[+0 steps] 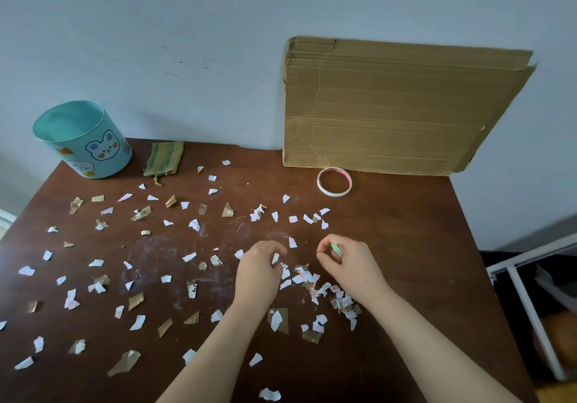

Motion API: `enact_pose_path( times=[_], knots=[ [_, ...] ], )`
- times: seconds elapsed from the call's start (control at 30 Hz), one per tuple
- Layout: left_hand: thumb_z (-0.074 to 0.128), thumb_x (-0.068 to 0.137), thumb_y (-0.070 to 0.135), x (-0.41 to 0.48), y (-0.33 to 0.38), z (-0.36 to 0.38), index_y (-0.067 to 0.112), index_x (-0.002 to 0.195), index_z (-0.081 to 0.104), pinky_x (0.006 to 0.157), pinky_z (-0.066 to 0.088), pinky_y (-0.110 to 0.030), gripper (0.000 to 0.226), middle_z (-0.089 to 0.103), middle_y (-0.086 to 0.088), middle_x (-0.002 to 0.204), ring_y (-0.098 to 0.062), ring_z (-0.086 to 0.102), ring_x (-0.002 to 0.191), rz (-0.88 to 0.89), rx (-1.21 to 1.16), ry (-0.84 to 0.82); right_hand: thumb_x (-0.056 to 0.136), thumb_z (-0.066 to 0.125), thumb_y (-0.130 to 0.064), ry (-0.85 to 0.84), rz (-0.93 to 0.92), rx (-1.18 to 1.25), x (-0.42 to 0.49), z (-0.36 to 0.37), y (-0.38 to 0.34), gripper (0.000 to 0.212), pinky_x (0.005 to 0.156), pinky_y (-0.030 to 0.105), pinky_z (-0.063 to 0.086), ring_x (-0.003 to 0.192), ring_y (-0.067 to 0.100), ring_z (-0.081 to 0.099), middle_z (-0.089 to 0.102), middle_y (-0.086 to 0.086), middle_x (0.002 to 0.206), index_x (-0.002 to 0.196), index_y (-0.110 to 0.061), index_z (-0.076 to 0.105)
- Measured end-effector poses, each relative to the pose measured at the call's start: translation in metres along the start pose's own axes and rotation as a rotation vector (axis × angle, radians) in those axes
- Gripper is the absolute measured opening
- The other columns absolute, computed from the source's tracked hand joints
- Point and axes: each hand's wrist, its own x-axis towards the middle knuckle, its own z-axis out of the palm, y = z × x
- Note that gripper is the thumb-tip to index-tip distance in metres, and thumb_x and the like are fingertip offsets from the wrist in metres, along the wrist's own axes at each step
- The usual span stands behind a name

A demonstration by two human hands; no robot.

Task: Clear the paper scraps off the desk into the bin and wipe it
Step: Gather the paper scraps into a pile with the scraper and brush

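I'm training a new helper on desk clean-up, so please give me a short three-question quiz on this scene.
1. True or false: the bin stands on the far left corner of the desk.
2. What lies right beside the bin? A) tape roll B) striped cloth C) cardboard sheet
3. What colour is the piece that the right hand pinches?

Key: 1 true; 2 B; 3 green.
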Motion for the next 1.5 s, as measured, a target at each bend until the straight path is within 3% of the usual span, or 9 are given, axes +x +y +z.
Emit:
enact_pose_path(
  times=[0.3, 0.53, 0.63, 0.8, 0.93, 1.07, 1.2, 1.3, 1.5],
  knots=[
    [0.057, 0.086, 0.009, 0.003, -0.008, -0.004, 0.02, 0.076, 0.066, 0.057, 0.041, -0.012, 0.017, 0.061, 0.008, 0.091, -0.009, 0.059, 0.072, 0.05, 0.021, -0.017, 0.089, 0.059, -0.023, 0.046, 0.057, 0.025, -0.006, 0.002, 0.002, 0.01, 0.068, 0.008, 0.044, 0.08, 0.005, 0.059, 0.058, -0.017, 0.083, 0.082, -0.03, 0.058],
    [0.047, 0.096, 0.033, 0.007, -0.014, -0.004, 0.007, 0.087, 0.07, 0.062, 0.042, -0.014, 0.036, 0.065, 0.0, 0.094, -0.012, 0.059, 0.075, 0.1, 0.038, -0.042, 0.089, 0.059, -0.023, 0.073, 0.109, 0.01, -0.014, -0.001, 0.004, 0.012, 0.063, 0.008, 0.043, 0.076, 0.003, 0.059, 0.058, -0.021, 0.079, 0.08, -0.032, 0.056],
    [0.049, 0.095, 0.028, 0.006, -0.01, -0.006, 0.012, 0.096, 0.069, 0.062, 0.037, -0.009, 0.025, 0.064, 0.003, 0.096, -0.008, 0.057, 0.08, 0.082, -0.031, -0.058, 0.089, 0.06, -0.024, 0.087, 0.113, -0.004, -0.017, -0.002, 0.003, 0.011, 0.056, 0.004, 0.037, 0.066, 0.0, 0.055, 0.054, -0.022, 0.073, 0.081, -0.032, 0.057],
    [0.057, 0.091, 0.027, 0.004, 0.001, -0.01, 0.021, 0.083, 0.067, 0.063, 0.046, -0.012, 0.014, 0.067, 0.007, 0.076, -0.005, 0.062, 0.073, -0.125, -0.535, -0.195, 0.087, 0.063, -0.025, 0.088, 0.077, 0.036, -0.017, 0.0, -0.007, 0.006, 0.05, 0.004, 0.036, 0.06, -0.008, 0.053, 0.051, -0.021, 0.064, 0.083, -0.029, 0.062],
    [0.056, 0.092, 0.02, 0.001, 0.007, -0.016, 0.018, 0.092, 0.071, 0.071, 0.052, -0.019, 0.015, 0.072, 0.001, 0.082, -0.009, 0.068, 0.077, -0.279, -0.937, -0.296, 0.085, 0.065, -0.024, 0.109, 0.013, 0.059, -0.015, -0.003, -0.017, 0.008, 0.051, 0.004, 0.037, 0.059, -0.01, 0.052, 0.048, -0.021, 0.059, 0.081, -0.029, 0.061],
    [0.061, 0.089, 0.02, 0.004, 0.005, -0.018, 0.022, 0.098, 0.069, 0.076, 0.049, -0.019, 0.012, 0.069, 0.007, 0.091, -0.008, 0.063, 0.087, -0.235, -0.827, -0.197, 0.091, 0.056, -0.028, 0.122, 0.008, 0.078, -0.012, -0.007, -0.018, 0.011, 0.064, 0.008, 0.041, 0.072, 0.0, 0.058, 0.057, -0.02, 0.074, 0.081, -0.027, 0.061],
    [0.059, 0.09, 0.031, 0.004, 0.005, -0.015, 0.016, 0.077, 0.067, 0.053, 0.041, -0.015, 0.021, 0.053, 0.011, 0.052, -0.002, 0.044, 0.047, -0.221, -0.703, -0.144, 0.097, 0.042, -0.022, 0.261, 0.048, 0.057, -0.011, -0.026, 0.001, 0.031, 0.063, 0.011, 0.035, 0.076, 0.007, 0.053, 0.051, -0.012, 0.079, 0.069, -0.022, 0.055],
    [0.045, 0.095, 0.04, 0.002, 0.011, -0.005, 0.016, 0.055, 0.051, 0.046, 0.032, -0.016, 0.046, 0.038, 0.01, 0.04, -0.004, 0.034, 0.039, -0.175, -0.544, -0.16, 0.098, 0.041, -0.023, 0.303, 0.107, -0.103, -0.014, -0.038, 0.022, 0.026, 0.073, 0.018, 0.036, 0.092, 0.007, 0.046, 0.047, -0.007, 0.095, 0.082, -0.016, 0.061],
    [0.04, 0.097, 0.04, -0.008, 0.024, 0.028, 0.016, 0.055, 0.036, 0.049, 0.03, -0.017, 0.048, 0.034, 0.007, 0.046, -0.006, 0.035, 0.044, -0.041, -0.271, -0.308, 0.098, 0.036, -0.037, 0.305, 0.27, -0.176, -0.032, -0.051, 0.05, 0.035, 0.071, 0.016, 0.043, 0.094, 0.014, 0.057, 0.051, 0.0, 0.114, 0.112, -0.015, 0.06]
  ],
)
